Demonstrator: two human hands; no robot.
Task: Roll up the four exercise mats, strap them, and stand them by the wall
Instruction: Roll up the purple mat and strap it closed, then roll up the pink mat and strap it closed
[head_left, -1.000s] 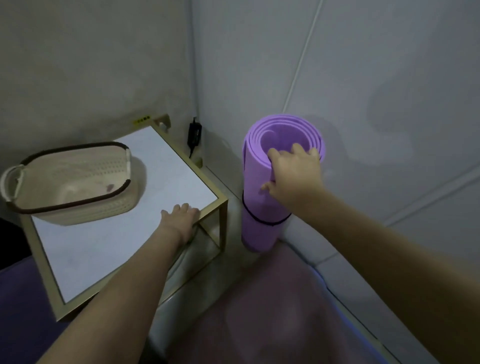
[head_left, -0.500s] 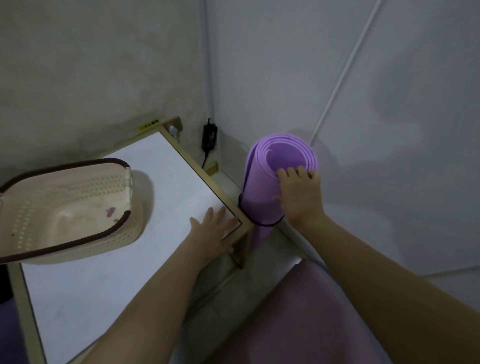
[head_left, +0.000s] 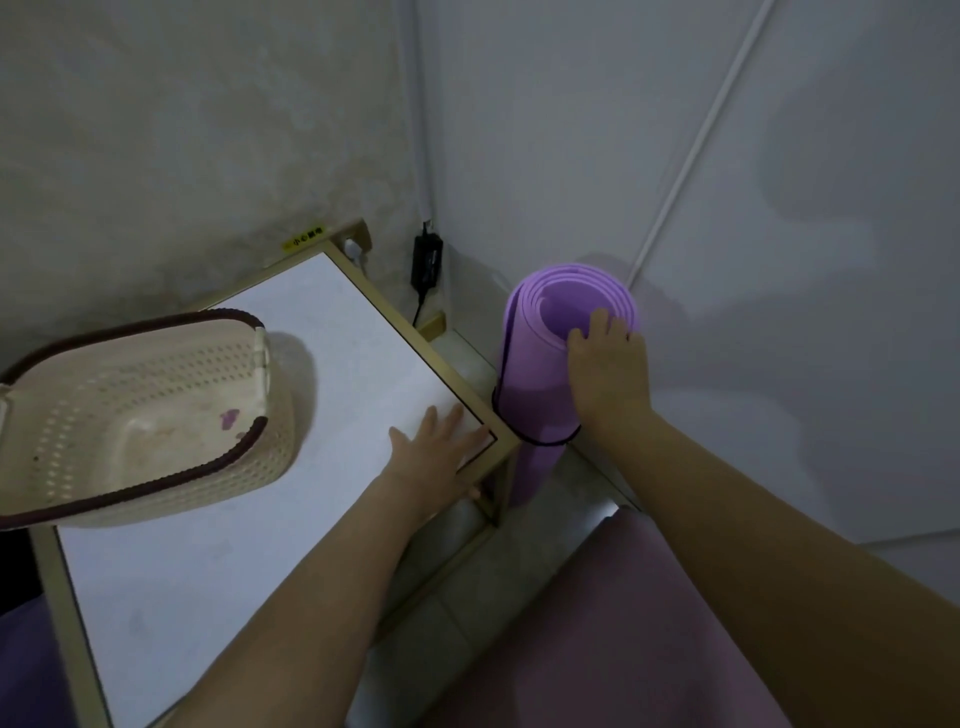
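Purple mat (head_left: 530, 384) is rolled up tight and stands up straight on the floor. It is in the corner of the room, close by the wall (head_left: 805, 260) and just beside the right corner of the tabletop (head_left: 182, 597). A thin black strap (head_left: 540, 442) goes round the roll partway down (from above you can see the swirl of layers at the top).

Your right hand (head_left: 610, 374) is on the top end of the roll. Its fingers (head_left: 600, 325) bend over the top rim and hold the mat.

Your left hand (head_left: 436, 457) lies flat on the tabletop, right at that same corner. Its fingers are straight and a little apart, and they hold nothing.

A cream basket (head_left: 140, 415) with a dark rim sits at the left edge of the tabletop. A small purple bit lies inside it, too small to tell what it is. A black plug box (head_left: 427, 262) hangs on the wall past the far corner of the tabletop. A pink mat (head_left: 597, 649) lies flat on the floor under your right arm.
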